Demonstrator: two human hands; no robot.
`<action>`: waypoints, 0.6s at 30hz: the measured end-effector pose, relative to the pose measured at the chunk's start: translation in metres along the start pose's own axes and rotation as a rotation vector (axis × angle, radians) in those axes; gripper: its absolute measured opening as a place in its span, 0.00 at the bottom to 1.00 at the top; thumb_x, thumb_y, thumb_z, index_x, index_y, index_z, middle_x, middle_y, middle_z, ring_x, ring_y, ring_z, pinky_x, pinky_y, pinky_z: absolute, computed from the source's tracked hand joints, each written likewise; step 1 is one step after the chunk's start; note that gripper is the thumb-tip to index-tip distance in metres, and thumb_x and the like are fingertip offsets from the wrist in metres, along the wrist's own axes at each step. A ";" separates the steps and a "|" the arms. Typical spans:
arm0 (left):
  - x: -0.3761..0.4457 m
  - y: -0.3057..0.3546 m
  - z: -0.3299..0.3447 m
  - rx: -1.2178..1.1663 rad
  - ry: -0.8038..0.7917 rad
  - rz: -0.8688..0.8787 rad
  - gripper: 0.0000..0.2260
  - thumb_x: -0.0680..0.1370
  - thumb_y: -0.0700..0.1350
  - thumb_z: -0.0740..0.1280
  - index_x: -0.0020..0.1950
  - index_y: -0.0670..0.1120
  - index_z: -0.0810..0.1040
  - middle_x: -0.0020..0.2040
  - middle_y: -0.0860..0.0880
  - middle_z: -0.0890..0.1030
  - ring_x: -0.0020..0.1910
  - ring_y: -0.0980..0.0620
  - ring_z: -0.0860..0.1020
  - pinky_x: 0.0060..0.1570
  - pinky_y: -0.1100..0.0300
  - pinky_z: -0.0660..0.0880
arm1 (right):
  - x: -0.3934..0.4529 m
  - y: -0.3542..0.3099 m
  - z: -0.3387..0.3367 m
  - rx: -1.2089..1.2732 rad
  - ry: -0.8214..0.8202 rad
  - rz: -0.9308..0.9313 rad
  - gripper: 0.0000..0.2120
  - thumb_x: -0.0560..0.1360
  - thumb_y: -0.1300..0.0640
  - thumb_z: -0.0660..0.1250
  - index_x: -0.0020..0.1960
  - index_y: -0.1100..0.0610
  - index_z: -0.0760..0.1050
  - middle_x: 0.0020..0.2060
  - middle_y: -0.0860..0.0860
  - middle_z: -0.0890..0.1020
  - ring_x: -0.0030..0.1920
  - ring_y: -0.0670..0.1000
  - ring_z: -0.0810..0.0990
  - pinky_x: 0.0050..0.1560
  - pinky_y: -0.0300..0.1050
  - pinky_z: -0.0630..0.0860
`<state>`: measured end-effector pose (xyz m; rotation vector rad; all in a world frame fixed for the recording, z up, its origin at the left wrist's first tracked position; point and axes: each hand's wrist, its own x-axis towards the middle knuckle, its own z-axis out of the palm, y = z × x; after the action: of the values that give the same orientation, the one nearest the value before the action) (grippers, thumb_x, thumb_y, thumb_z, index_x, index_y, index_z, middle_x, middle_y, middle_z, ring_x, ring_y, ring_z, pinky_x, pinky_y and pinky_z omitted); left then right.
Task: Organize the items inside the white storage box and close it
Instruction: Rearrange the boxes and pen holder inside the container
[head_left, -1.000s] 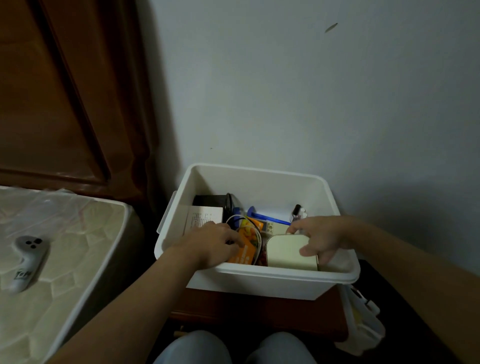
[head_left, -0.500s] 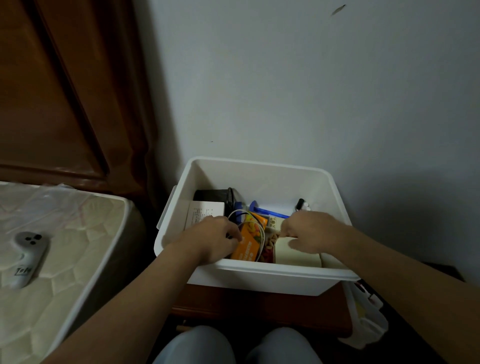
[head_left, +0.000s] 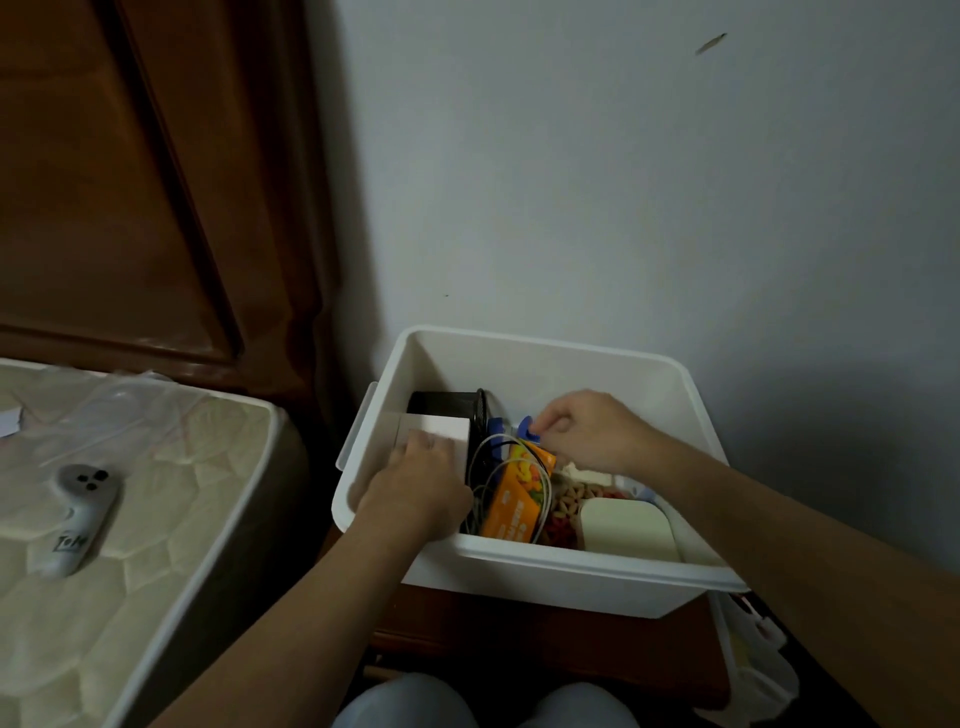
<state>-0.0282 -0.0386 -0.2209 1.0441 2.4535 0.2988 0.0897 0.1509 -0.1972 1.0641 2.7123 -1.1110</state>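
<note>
Both my hands work inside the white storage box, which sits open on a wooden stand against the wall, no lid anywhere in view. My left hand lies on a small white carton at the box's left side, fingers fairly straight and pressing on its top rather than curled round it. My right hand reaches toward the back, finger and thumb pinched on a small blue piece. Between them an orange packet stands tilted with a loop of white cable draped over it; a cream case rests by the near wall, beside a snack bag. I judge the sorting only partly done: contents look jumbled, and closing has not yet begun.
</note>
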 end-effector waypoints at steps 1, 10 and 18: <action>0.000 0.000 0.000 0.015 -0.021 -0.021 0.26 0.81 0.47 0.63 0.79 0.45 0.64 0.78 0.43 0.65 0.76 0.41 0.66 0.73 0.42 0.69 | 0.008 -0.009 0.004 0.048 0.011 -0.002 0.08 0.78 0.58 0.69 0.49 0.47 0.84 0.44 0.45 0.86 0.45 0.46 0.84 0.45 0.39 0.78; -0.007 -0.003 -0.002 -0.168 0.364 -0.067 0.23 0.83 0.45 0.64 0.78 0.44 0.64 0.70 0.44 0.74 0.66 0.45 0.79 0.60 0.49 0.79 | 0.055 -0.058 0.071 -0.197 -0.019 0.083 0.20 0.75 0.44 0.75 0.61 0.54 0.78 0.54 0.53 0.83 0.54 0.55 0.82 0.56 0.50 0.82; -0.010 -0.011 -0.004 -0.481 0.577 0.105 0.31 0.80 0.48 0.68 0.82 0.48 0.63 0.77 0.47 0.69 0.75 0.47 0.70 0.69 0.55 0.70 | 0.050 -0.047 0.077 0.334 -0.012 0.119 0.09 0.74 0.49 0.77 0.48 0.54 0.84 0.39 0.50 0.87 0.39 0.48 0.85 0.37 0.40 0.81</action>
<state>-0.0312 -0.0533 -0.2186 0.9596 2.5876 1.3088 0.0062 0.1072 -0.2394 1.2310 2.4701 -1.5790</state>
